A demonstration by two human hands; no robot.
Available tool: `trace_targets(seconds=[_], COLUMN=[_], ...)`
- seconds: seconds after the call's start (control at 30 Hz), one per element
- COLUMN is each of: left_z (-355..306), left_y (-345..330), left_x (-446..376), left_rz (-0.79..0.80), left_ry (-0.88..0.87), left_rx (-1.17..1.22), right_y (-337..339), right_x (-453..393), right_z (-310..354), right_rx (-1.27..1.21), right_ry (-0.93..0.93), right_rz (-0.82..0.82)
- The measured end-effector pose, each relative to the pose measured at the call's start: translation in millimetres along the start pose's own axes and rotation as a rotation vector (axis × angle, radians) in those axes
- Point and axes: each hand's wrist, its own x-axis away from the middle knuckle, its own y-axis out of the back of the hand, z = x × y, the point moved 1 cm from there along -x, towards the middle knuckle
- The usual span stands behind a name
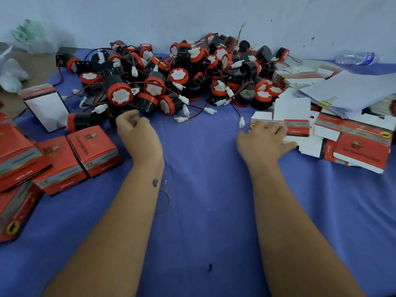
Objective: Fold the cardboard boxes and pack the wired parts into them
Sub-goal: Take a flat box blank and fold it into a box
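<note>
Both bare forearms stretch out over the blue cloth (203, 211) that covers the table. Her or his left hand (137, 133) hangs with loosely curled fingers just at the near edge of the parts pile, holding nothing that I can see, close to a black and red part lying on its side (82, 122). Over on the other side, the right hand (265, 140) lies with its fingers spread flat on a flattened box blank (297, 127), at the near end of a messy stack of unfolded blanks (362, 144). To the left, several folded red boxes (94, 151) stand packed close together, and just behind them one box stands open with its white inside showing (47, 108). Farther back, the heap of wired parts (177, 78), black bodies with red rims, white caps and thin leads ending in white plugs, sprawls right up to the pale wall. A sheaf of white sheets with a binder clip (353, 91) lies on top of the blanks, and a plastic bottle (355, 57) lies behind that.
</note>
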Motion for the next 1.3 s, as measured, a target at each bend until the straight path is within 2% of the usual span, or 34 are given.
trace_targets(seconds=[0.07, 0.17, 0.27, 0.33, 0.43, 0.53, 0.67, 0.73, 0.83, 0.9, 0.97, 1.1, 1.2, 1.3], left_z=[0.0, 1.8, 7.1, 10.5, 13.3, 13.8, 5.6, 1.1, -5.1, -8.2, -7.7, -11.2, -13.8, -14.9], left_y=[-3.0, -7.9, -10.7, -12.3, -13.9, -15.0, -9.6, -8.6, -7.7, -8.6, -10.0, -4.7, -0.1, -0.1], left_x=[7.5, 17.5, 22.6, 24.6, 25.3, 22.8, 15.6, 12.9, 12.0, 14.3, 17.0, 12.2, 6.4, 8.2], left_rz=[0.119, 0.349, 0.508, 0.566, 0.616, 0.667, 0.560, 0.516, 0.535, 0.608, 0.653, 0.517, 0.415, 0.399], left_ry=[-0.051, -0.110, -0.199, -0.277, -0.418, -0.330, -0.113, -0.054, 0.000, -0.098, -0.184, -0.170, -0.188, -0.230], left_rx=[-0.068, -0.198, -0.451, -0.656, -0.948, -0.798, -0.401, -0.209, 0.095, 0.077, -0.002, 0.101, 0.111, 0.100], right_y=[-0.3, 2.5, 1.6, -0.8, -6.0, -6.7, -8.1, -7.1, 0.6, 5.5, 9.0, 9.8, 6.8, 4.7], right_x=[3.5, 14.1, 13.8, 10.7, 10.8, 16.3, 21.3, 22.2, 26.4, 29.6, 31.1, 32.5, 35.0, 41.6], right_z=[8.0, 23.5, 24.8, 20.2, 22.6, 30.8, 31.4, 32.7, 34.9, 35.1, 36.0, 38.1, 41.3, 45.1], right_rx=[0.016, -0.298, -0.241, -0.216, -0.229, -0.371, -0.303, -0.370, -0.709, -0.892, -0.928, -1.034, -1.017, -1.012], right_ry=[0.147, 0.353, 0.312, 0.231, 0.325, 0.487, 0.677, 0.680, 0.610, 0.559, 0.612, 0.671, 0.685, 0.712], right_rz=[-0.037, -0.056, -0.129, -0.035, 0.087, 0.181, 0.294, 0.237, 0.169, 0.211, 0.265, 0.457, 0.371, 0.369])
